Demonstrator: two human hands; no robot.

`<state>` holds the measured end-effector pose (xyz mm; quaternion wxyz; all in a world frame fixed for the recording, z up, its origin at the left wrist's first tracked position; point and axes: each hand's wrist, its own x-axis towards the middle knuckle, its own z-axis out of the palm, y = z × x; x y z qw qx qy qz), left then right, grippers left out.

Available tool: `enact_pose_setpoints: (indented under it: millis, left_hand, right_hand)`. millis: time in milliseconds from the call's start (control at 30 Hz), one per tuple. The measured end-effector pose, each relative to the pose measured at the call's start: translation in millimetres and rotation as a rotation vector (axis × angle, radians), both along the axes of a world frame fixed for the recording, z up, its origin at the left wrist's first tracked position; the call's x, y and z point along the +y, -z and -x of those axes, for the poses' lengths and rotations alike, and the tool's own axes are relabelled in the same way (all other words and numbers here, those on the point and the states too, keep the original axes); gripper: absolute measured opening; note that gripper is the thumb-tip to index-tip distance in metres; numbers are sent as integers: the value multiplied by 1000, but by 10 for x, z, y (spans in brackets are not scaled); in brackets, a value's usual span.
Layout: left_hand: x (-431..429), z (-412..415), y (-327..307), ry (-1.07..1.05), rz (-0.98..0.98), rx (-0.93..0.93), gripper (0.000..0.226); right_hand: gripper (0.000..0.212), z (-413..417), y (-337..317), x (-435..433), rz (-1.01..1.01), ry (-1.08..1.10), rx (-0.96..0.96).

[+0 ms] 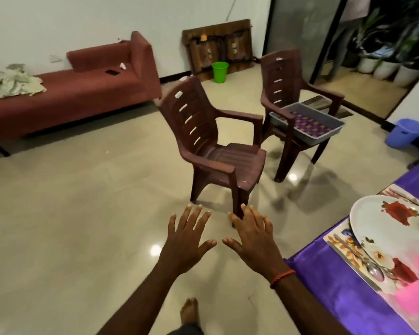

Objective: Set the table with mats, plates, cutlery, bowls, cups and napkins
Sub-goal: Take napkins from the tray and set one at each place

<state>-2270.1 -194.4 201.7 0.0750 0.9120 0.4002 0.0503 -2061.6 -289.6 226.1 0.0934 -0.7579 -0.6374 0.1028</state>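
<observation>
Left hand (188, 238) and right hand (252, 238) empty, fingers spread; probably between placements, next fetching from the tray (307, 124) beyond the fingertips.

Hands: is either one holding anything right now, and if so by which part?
Nothing is held. The left hand and the right hand are both empty, fingers spread straight, out over the floor in front of the brown chair.

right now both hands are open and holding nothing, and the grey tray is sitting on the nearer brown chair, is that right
Not quite. The head view shows the grey tray on the seat of the farther brown chair, not on the nearer brown chair. The rest holds: the left hand and the right hand are both open and holding nothing.
</observation>
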Motion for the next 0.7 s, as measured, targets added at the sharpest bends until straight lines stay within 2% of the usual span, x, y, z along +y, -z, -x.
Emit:
enact_pose_setpoints:
  millis: [300, 500, 700]
  left_hand:
    - [1356, -698, -59, 276, 23, -24, 79]
    - [1790, -1350, -98, 438, 41, -35, 83]
    - [2279, -2233, 0, 538, 47, -19, 88]
  right_hand:
    - [74, -319, -160, 749, 8, 283, -36]
    - [80, -612, -182, 1014, 15, 427, -18]
    - [74, -1274, -110, 1342, 50, 529, 0]
